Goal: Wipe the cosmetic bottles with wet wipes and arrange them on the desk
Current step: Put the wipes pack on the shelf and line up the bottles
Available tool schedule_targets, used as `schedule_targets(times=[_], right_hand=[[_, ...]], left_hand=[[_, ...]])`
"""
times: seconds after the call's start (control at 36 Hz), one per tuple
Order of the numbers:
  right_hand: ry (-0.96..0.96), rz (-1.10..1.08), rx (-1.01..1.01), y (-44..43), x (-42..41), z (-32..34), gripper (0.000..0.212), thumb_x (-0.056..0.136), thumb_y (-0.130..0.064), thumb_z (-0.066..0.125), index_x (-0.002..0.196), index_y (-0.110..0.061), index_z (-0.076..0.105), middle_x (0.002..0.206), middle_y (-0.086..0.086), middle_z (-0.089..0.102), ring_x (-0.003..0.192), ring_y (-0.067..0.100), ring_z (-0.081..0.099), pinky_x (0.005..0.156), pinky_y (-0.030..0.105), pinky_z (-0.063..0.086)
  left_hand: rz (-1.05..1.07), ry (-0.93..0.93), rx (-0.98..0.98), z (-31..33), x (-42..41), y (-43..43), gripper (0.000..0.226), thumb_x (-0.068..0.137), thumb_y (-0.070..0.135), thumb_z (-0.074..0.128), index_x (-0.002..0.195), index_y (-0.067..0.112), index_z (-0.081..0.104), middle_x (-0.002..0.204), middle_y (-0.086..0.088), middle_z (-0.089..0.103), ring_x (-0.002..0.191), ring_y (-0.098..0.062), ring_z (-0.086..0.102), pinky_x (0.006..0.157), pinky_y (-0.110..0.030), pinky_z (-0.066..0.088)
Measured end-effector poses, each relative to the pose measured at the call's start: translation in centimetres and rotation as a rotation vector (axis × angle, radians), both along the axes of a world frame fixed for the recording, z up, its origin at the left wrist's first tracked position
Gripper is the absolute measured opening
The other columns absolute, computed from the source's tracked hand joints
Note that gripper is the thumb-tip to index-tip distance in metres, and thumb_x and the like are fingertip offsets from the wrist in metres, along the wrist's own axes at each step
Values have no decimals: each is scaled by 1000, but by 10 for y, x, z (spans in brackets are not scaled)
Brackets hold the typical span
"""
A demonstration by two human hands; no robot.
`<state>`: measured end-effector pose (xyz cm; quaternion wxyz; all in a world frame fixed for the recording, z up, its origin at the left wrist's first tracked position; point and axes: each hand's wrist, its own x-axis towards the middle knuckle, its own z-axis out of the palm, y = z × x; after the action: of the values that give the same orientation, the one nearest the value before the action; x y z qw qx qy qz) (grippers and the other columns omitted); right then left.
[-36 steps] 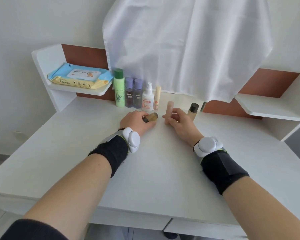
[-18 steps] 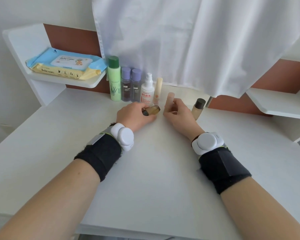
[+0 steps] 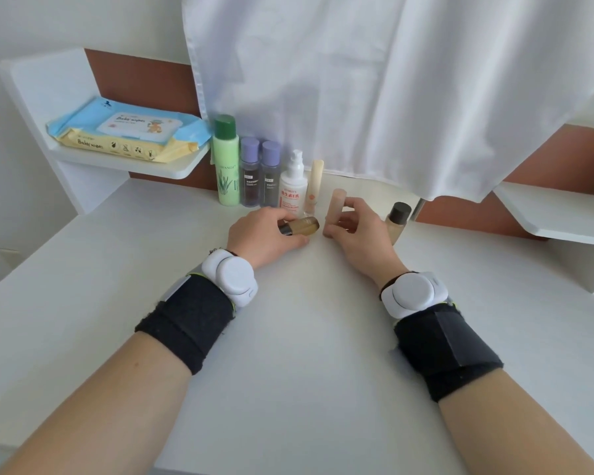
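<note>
Extending over the white desk (image 3: 288,371) from its near edge, the person's two forearms each wear a black wrist wrap with a round white device strapped just beyond it. Farther in, the two hands sit close together without touching. The left hand (image 3: 264,234) curls its fingers round a small amber bottle (image 3: 304,226) held on its side, dark cap tucked toward the palm and the glassy brown body poking out to the right. The right hand (image 3: 360,234) pinches a pale pink tube (image 3: 336,209) upright between thumb and fingers; I can't tell whether its base meets the desk. Just right of that hand stands a beige bottle with a black cap (image 3: 396,221), leaning slightly. Behind the hands, a neat row runs along the far edge: a tall green bottle (image 3: 226,166) with a darker green cap at the left, two dark bottles with purple caps (image 3: 250,173), a white spray bottle (image 3: 293,186) with red lettering, then a slim cream tube (image 3: 314,186). Up on the white shelf to the far left lie the wet wipes (image 3: 127,130), a blue pack on a yellow one. A white cloth (image 3: 391,90) hangs down behind the row.
</note>
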<state>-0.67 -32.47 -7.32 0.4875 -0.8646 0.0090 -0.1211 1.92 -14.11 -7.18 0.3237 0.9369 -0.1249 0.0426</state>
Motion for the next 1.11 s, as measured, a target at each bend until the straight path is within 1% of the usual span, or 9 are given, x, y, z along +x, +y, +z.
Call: schedule_targets(times=[0.06, 0.19, 0.31, 0.44, 0.67, 0.75, 0.89, 1.0, 1.11], right_hand=[[16, 6, 9, 0, 0, 1, 42, 87, -12, 68, 124, -24, 50, 104, -7, 66, 97, 10, 63, 85, 18, 44], [6, -32, 17, 1, 2, 1, 41, 81, -22, 77, 111, -27, 50, 97, -11, 60, 87, 5, 61, 78, 14, 46], [-14, -71, -16, 0, 5, -1, 32, 82, -22, 76, 106, -24, 56, 89, -12, 61, 80, 0, 57, 67, 3, 40], [-9, -59, -41, -1, 5, -2, 25, 82, -21, 76, 101, -23, 59, 85, -14, 61, 77, 0, 57, 66, 2, 40], [-21, -80, -70, -1, 10, -1, 23, 84, -18, 73, 101, -25, 59, 83, -19, 60, 76, -6, 56, 64, -2, 37], [-34, -101, -85, 1, 14, -1, 23, 85, -18, 72, 103, -24, 59, 82, -21, 58, 75, -5, 55, 65, 0, 37], [-39, -125, -97, 5, 22, 0, 26, 87, -17, 69, 111, -18, 61, 89, -14, 61, 84, 7, 57, 75, 15, 36], [-45, -138, -105, 7, 28, 1, 26, 87, -16, 69, 111, -17, 62, 92, -10, 63, 82, 7, 57, 74, 12, 36], [-41, -143, -128, 9, 32, 0, 25, 87, -17, 68, 112, -16, 63, 90, -11, 62, 80, 7, 56, 74, 16, 36]], left_hand=[[1, 0, -2, 1, 1, 0, 43, 75, 53, 71, 115, 37, 65, 112, 9, 64, 104, -17, 59, 77, -25, 39], [8, -1, 4, 0, 2, 0, 42, 74, 54, 71, 112, 39, 66, 108, 11, 66, 102, -16, 60, 75, -26, 41], [13, 2, 5, 1, 2, -1, 43, 74, 54, 71, 114, 38, 66, 111, 11, 66, 104, -16, 60, 79, -27, 44], [11, 7, 3, 1, 0, -1, 43, 75, 53, 72, 114, 38, 66, 111, 11, 66, 104, -16, 60, 79, -27, 44], [20, 21, -15, 0, 0, -1, 47, 74, 52, 73, 117, 36, 64, 116, 8, 65, 106, -17, 60, 81, -27, 44], [25, 15, -15, 0, 0, -1, 48, 74, 51, 73, 118, 35, 64, 118, 6, 64, 108, -18, 59, 83, -28, 44], [29, 12, -13, 0, 1, -1, 47, 74, 51, 73, 118, 36, 64, 118, 6, 64, 108, -18, 59, 83, -28, 44], [32, 12, -15, 1, 0, -2, 46, 74, 51, 73, 117, 36, 64, 117, 7, 64, 108, -18, 59, 81, -27, 42], [31, 14, -19, 1, 0, -1, 45, 74, 50, 73, 116, 35, 65, 116, 7, 65, 107, -17, 59, 80, -25, 41]])
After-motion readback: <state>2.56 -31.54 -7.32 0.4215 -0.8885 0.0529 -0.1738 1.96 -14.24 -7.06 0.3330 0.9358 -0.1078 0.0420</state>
